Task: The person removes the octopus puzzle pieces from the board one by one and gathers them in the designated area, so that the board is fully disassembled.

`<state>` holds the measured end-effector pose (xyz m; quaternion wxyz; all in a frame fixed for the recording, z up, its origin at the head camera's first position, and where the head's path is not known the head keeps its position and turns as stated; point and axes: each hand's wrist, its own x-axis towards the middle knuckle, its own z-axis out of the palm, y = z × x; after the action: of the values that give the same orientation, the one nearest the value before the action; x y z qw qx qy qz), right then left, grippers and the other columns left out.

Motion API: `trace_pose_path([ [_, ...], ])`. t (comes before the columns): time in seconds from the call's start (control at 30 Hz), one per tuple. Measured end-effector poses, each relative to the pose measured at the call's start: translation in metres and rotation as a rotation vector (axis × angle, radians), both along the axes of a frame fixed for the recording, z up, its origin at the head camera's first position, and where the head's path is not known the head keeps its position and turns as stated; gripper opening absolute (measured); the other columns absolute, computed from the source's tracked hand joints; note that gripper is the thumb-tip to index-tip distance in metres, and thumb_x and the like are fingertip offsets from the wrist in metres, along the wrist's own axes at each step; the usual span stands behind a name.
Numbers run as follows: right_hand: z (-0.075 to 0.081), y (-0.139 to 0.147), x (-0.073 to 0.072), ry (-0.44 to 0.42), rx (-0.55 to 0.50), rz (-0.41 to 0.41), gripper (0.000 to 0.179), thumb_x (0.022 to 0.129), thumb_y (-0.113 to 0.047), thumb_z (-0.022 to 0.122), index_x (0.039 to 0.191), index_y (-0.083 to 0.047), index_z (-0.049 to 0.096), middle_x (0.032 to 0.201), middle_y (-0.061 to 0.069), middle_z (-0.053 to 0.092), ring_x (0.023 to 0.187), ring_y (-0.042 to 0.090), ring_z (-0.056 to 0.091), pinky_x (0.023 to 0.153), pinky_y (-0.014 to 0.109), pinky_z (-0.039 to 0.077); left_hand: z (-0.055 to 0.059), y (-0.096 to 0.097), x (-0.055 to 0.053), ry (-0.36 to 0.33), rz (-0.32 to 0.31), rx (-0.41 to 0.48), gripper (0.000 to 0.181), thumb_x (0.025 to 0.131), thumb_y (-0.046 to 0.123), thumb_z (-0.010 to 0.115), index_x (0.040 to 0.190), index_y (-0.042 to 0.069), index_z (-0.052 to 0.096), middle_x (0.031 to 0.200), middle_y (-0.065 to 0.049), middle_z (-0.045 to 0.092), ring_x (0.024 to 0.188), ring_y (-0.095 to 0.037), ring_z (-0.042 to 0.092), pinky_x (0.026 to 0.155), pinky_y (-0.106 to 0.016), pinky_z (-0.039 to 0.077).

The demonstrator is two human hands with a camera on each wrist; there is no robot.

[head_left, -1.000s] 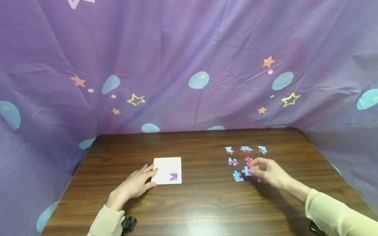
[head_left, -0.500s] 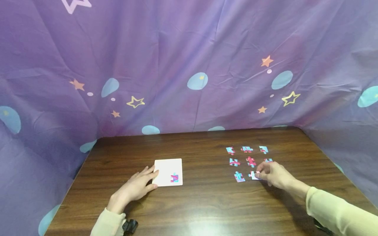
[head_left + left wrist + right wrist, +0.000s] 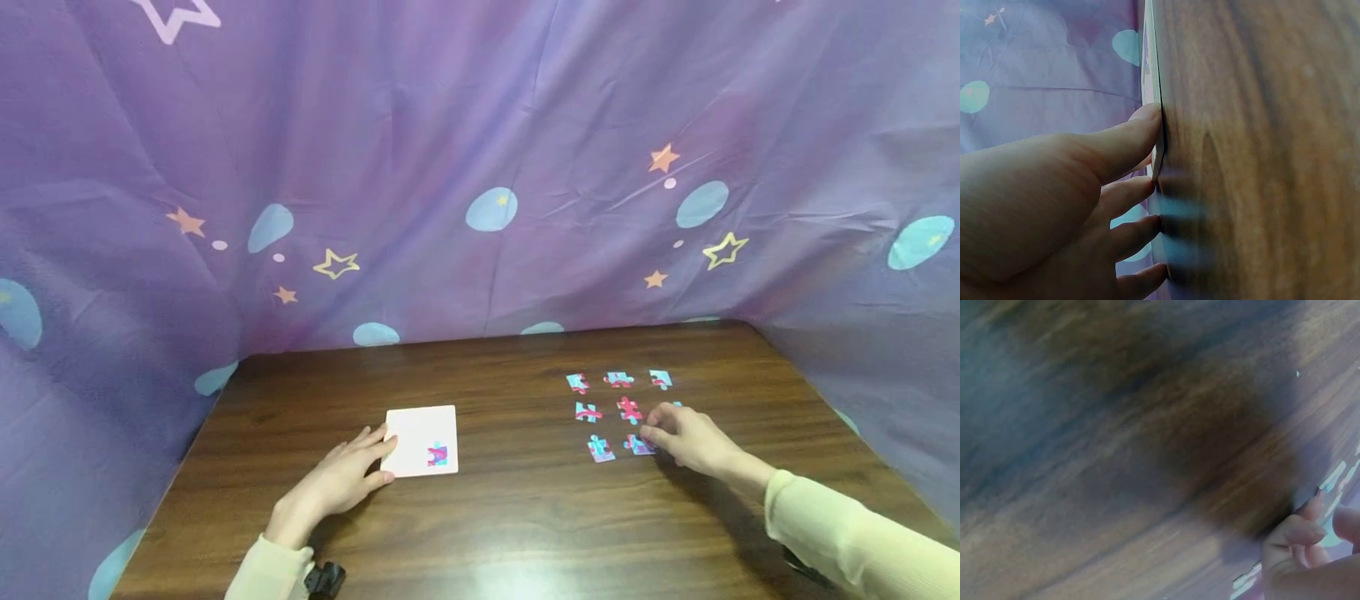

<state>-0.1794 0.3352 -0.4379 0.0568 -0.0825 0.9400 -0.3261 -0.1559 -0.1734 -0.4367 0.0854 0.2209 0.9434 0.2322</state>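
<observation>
A white square board (image 3: 408, 425) lies flat on the table, bearing one pink, blue and purple jigsaw piece (image 3: 438, 454) near its lower right corner. My left hand (image 3: 333, 477) touches the board's left side with spread fingers; in the left wrist view the thumb (image 3: 1138, 131) rests at its edge. Loosely bent, my right hand (image 3: 697, 442) hovers at the right of a bottom-row jigsaw piece (image 3: 639, 445), which lies on the table. A gap shows between thumb and fingers in the right wrist view. Behind this hand, another jigsaw piece (image 3: 678, 404) is mostly hidden.
Several more jigsaw pieces lie in rows, among them a red one (image 3: 629, 409), a top-right one (image 3: 660, 379) and a bottom-left one (image 3: 600, 448). Behind the wooden table (image 3: 517, 517) hangs a purple curtain (image 3: 420, 167) printed with stars.
My right hand has set the jigsaw piece down in the bottom row and let go of it, moving slightly right. The left hand has stayed at the board. The head view has shifted a little.
</observation>
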Motion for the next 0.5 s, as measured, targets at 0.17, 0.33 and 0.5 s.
trace_pose_path([
  [0.17,0.005,-0.005,-0.005,0.009,-0.013,0.024,0.018,0.098,-0.026,0.061,0.099,-0.007,0.062,0.077,0.002,0.063,0.059,0.018,0.057,0.05,0.031,0.049,-0.001,-0.001,0.001,-0.004,0.001,0.004,0.055,0.097,0.023,0.061,0.144,0.0,0.046,0.155,-0.02,0.029,0.142,-0.044,0.023,0.109,-0.067,0.02],
  [0.33,0.014,-0.016,-0.013,0.096,0.032,0.087,0.016,0.099,-0.022,0.059,0.101,-0.008,0.065,0.085,0.0,0.065,0.071,0.018,0.06,0.062,0.037,0.051,-0.001,-0.002,0.0,0.004,0.0,0.005,0.054,0.097,0.023,0.061,0.144,0.001,0.046,0.155,-0.02,0.03,0.141,-0.044,0.024,0.108,-0.068,0.019],
  [0.5,0.018,-0.035,-0.022,0.131,0.032,0.131,0.013,0.098,-0.02,0.059,0.1,-0.009,0.065,0.081,0.0,0.061,0.068,0.017,0.055,0.06,0.035,0.047,-0.002,-0.002,0.0,0.002,0.007,-0.007,0.054,0.097,0.024,0.061,0.144,0.002,0.046,0.155,-0.019,0.03,0.142,-0.043,0.024,0.109,-0.067,0.019],
])
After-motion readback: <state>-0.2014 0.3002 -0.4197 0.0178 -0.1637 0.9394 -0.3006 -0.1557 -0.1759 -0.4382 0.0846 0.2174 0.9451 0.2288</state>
